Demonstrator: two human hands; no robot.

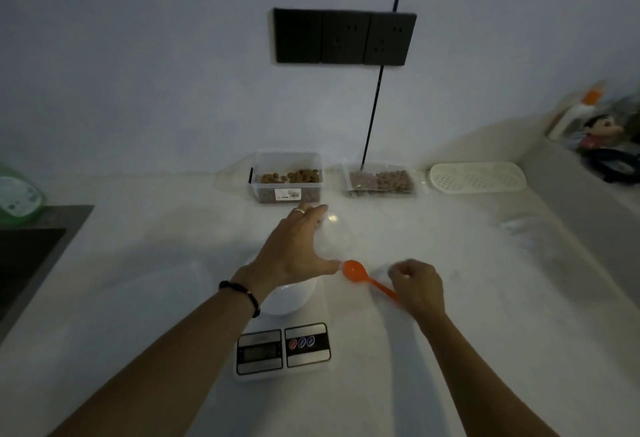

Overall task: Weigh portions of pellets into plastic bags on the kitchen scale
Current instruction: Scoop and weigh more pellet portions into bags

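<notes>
Right hand [417, 286] clenched round handle of orange spoon [355, 272], bowl of spoon empty, pointing left. Left hand [298, 249] spread, fingers straight, over a clear plastic bag [337, 235]; contact unclear. White bowl [287, 299] on kitchen scale [284, 350], under left wrist. Clear tub of pellets [287, 177] and filled bag [381, 182] at back of worktop [450, 263], well apart from scale.

Glossy white counter [450, 298], clear plastic tub [286, 177], smooth orange plastic spoon [356, 272], brushed-metal scale [282, 350].
</notes>
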